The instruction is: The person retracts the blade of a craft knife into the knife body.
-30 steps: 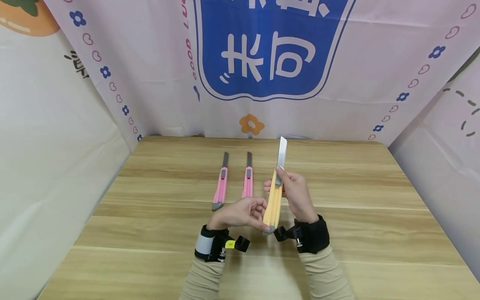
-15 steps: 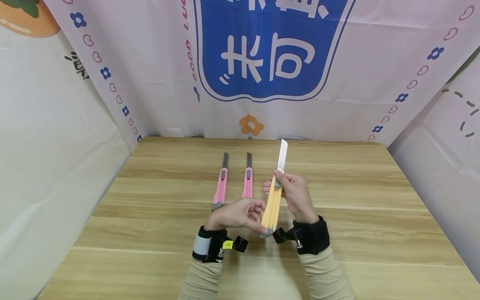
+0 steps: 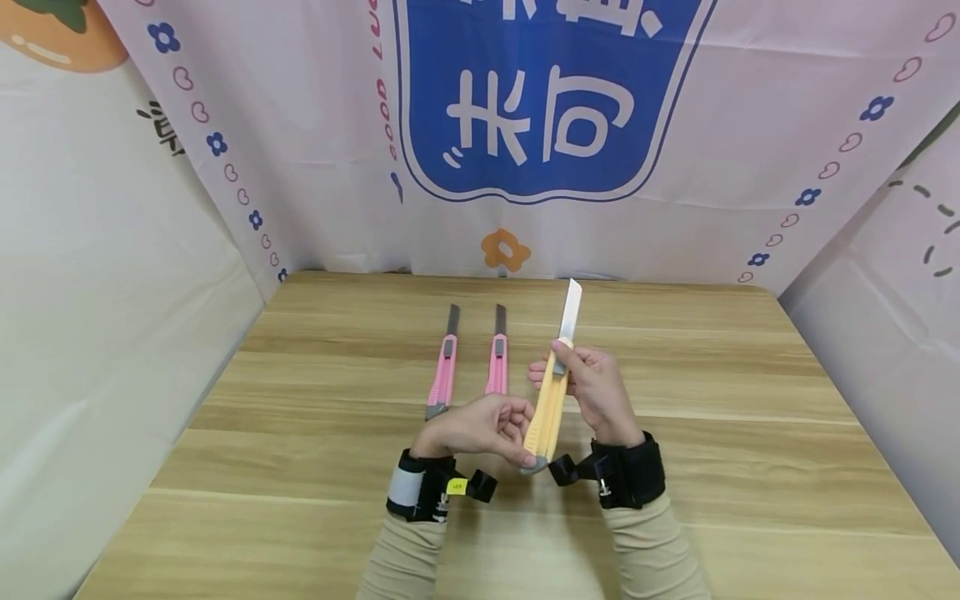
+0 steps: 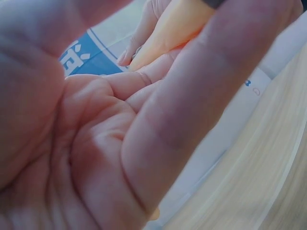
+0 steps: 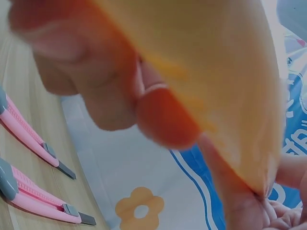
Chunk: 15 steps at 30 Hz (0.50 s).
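Sleeves: tan sleeves [image 3: 412,554], nearest to me, come in below the yellow knife [image 3: 547,412] on either side of it, with black wrist straps [image 3: 633,475] bound over them.
Left hand: the left hand [image 3: 476,429] sits at the lower left of the yellow knife, thumb and forefinger pinching its grey end cap [image 3: 534,466]; the other fingers are curled in.
Right hand: the right hand [image 3: 597,396] grips the yellow knife's upper handle, thumb across the front close by the grey slider [image 3: 559,367], fingers behind. I can't tell whether the thumb presses the slider.
Yellow knife: between the two hands, tilted, its bare blade [image 3: 571,310] pointing away from the person.
Pink knives: two lie on the wooden table [image 3: 757,433], left of the yellow knife. The nearer pink knife [image 3: 497,365] has its lower end behind the left hand from above; the farther pink knife [image 3: 443,373] lies roughly parallel, apart from it.
How far along: all three blades are out. The pink pair look set aside; the yellow knife seems the one being worked on, not yet laid down. Whether its blade needs more sliding, I can't say.
Cloth: a printed cloth [image 3: 322,167] hangs beyond the yellow knife, behind the table.
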{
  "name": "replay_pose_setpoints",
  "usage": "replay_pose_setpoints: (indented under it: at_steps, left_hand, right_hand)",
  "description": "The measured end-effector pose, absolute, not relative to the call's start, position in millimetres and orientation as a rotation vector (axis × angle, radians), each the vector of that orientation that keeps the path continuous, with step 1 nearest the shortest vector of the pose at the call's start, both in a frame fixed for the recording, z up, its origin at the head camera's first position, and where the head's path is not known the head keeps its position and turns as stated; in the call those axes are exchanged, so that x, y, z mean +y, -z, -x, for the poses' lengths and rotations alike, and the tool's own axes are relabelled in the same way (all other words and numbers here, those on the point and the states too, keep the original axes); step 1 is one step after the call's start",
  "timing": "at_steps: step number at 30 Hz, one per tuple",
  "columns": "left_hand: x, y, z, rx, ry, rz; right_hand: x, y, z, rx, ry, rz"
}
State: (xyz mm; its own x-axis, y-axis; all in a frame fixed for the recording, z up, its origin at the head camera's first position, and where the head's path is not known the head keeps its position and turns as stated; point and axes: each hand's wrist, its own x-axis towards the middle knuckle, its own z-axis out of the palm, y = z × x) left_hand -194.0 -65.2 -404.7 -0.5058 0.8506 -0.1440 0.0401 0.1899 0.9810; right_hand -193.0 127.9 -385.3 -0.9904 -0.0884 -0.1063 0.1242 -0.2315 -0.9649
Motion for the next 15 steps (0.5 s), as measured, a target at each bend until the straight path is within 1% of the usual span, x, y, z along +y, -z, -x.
replay_pose_setpoints:
  at_steps: [10,15]
  left_hand:
    - [-67.0,404.4,195.4,1.720,-1.434,-0.827]
    - [-62.5,406.7,196.7,1.839,-1.424,-0.819]
  right_hand:
    - [125.5,382.0,190.3,1.915,2.320,-0.058]
    - [120.0,382.4,191.4,1.899,2.326,-0.097]
